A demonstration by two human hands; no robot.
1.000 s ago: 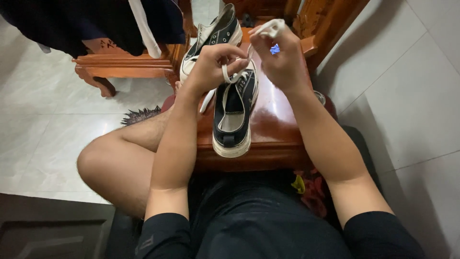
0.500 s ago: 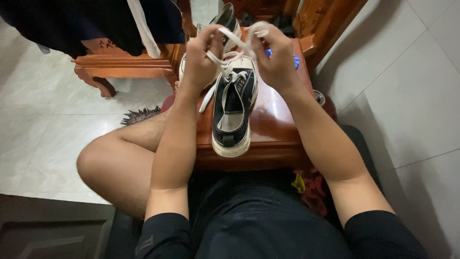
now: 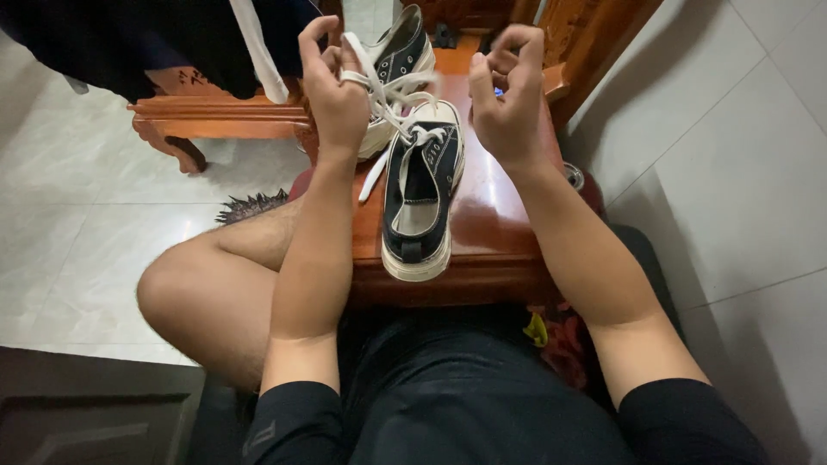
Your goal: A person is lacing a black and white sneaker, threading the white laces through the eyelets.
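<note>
Head view: both hands (left, right) grip white laces above black sneaker.

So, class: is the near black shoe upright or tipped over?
Upright. The shoe sits sole-down on the wooden stool, its opening facing up.

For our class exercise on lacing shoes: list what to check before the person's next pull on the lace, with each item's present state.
1. Near black sneaker sits flat on the wooden table: ok.
2. Left hand grips the white lace: ok.
3. Right hand holds the other lace end: cannot tell, blurred.
4. Lace reaches the top eyelets: ok.
5. Second sneaker clear of the lace: not ok, right behind it.
</note>
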